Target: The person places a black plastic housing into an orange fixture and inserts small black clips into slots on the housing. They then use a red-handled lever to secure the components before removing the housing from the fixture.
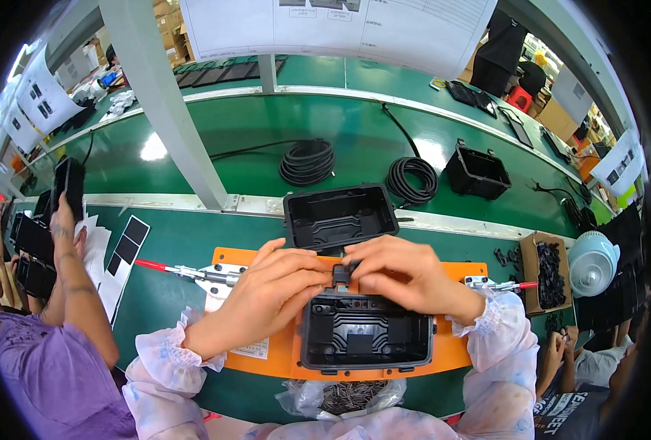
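Observation:
A black plastic box (369,359) lies open side up in an orange fixture (446,334) in front of me. At its far edge is a small black plastic part (341,276). My right hand (406,273) comes from the right, its thumb and fingers closed on this part. From the other side my left hand (270,290) reaches in, thumb and index finger drawn together at the part's left side. The fingertips partly hide the part, so its exact shape cannot be made out. Just beyond the hands stands another open black box (340,216).
Red-handled toggle clamps (193,273) flank the fixture. A bag of metal screws (347,396) lies nearest me. On the right are a carton of black parts (551,275) and a small fan (593,264). Coiled black cables (307,163) rest beyond a white rail. Co-workers sit on both sides.

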The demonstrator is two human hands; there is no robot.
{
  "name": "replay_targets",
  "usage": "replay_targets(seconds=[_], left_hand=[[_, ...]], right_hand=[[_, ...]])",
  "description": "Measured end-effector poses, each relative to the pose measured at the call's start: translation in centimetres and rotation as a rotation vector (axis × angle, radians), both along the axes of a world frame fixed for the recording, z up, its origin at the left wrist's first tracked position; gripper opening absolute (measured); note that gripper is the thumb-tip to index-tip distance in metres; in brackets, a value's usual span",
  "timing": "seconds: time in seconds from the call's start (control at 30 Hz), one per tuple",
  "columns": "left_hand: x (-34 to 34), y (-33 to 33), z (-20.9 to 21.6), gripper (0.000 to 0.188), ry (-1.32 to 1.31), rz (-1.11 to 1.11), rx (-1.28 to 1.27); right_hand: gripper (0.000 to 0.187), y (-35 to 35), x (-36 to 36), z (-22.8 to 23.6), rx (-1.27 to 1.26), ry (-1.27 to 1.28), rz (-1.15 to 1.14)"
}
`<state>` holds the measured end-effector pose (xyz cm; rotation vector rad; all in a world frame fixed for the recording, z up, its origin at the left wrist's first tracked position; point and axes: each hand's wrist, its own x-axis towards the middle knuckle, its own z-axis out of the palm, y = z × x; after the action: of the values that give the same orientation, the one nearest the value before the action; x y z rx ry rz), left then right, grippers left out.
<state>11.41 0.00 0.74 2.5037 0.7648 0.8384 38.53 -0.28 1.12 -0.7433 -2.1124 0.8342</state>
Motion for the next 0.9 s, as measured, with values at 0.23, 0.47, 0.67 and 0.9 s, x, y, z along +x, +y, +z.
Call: replay_targets(seconds=[0.23,0.47,0.67,0.9], left_hand=[[2.2,1.3,0.1,0.026,-0.012,-0.093,0.046],[1.2,1.7,0.5,0.027,0.093,-0.139,0.181],[1.4,1.9,0.6,0.031,0.015,-0.177,0.071],[1.6,2.1,1.4,0.027,0.129,-0.201,0.160]], right_hand=[[0.013,-1.5,1.7,0.6,-0.412,0.342,-0.190],[0.013,-3.3,3.6,1.3,-0.471,0.410,-0.328],[0.012,-4.1,3.7,1.5,-0.432,0.419,-0.345],[0.012,-4.0,4.0,1.1,-0.395,0.400,-0.357]])
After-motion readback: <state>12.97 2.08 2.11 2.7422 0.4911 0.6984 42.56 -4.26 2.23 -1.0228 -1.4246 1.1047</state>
